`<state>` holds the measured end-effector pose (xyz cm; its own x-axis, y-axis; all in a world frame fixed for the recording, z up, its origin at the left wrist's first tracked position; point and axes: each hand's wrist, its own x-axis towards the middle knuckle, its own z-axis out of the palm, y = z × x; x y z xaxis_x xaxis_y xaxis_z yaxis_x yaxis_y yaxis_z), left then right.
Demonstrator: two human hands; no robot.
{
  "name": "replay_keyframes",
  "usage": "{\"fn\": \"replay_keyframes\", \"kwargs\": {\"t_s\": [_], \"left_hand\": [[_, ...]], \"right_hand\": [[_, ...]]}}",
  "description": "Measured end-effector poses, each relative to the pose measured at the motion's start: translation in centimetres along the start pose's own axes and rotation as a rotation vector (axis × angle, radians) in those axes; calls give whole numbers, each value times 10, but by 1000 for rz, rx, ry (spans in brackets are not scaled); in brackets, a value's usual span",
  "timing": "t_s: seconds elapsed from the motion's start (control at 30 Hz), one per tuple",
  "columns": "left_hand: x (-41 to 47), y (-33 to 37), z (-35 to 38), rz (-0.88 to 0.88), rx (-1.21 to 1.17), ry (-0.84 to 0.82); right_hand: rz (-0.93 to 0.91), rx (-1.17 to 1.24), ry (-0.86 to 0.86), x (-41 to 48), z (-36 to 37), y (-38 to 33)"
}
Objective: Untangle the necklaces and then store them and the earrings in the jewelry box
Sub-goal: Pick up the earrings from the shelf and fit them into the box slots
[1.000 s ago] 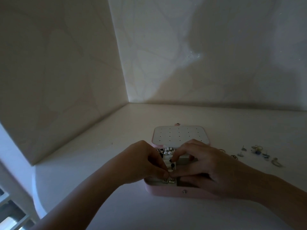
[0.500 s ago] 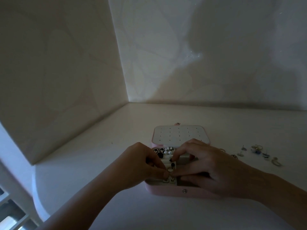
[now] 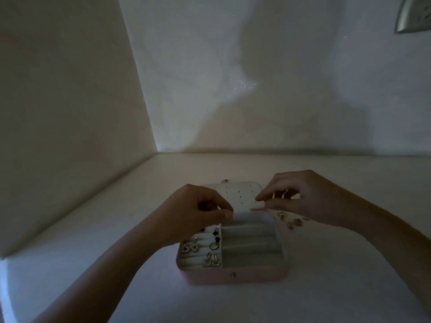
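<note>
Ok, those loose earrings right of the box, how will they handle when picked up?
The loose earrings look small and thin, so probably light and easy to fumble. They lie clustered, so a pinch may drag a neighbour.

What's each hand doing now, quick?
Left hand: fingertips pinched together; whether it holds anything cannot be told.
Right hand: fingers curled, tips pinching; whether it holds anything cannot be told.
</note>
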<state>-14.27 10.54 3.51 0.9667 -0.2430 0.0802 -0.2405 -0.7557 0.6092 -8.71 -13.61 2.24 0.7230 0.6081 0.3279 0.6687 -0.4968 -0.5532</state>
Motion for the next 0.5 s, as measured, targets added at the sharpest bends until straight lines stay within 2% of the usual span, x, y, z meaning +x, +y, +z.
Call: {"fn": "replay_keyframes", "kwargs": {"t_s": [0.17, 0.3, 0.5], "left_hand": [[30, 13, 8, 137, 110, -145], [47, 13, 15, 170, 214, -252], [56, -2, 18, 209, 134, -251]], "right_hand": [[329, -117, -198, -4, -28, 24], [369, -184, -328, -4, -28, 24], [406, -263, -316, -4, -33, 32]]}}
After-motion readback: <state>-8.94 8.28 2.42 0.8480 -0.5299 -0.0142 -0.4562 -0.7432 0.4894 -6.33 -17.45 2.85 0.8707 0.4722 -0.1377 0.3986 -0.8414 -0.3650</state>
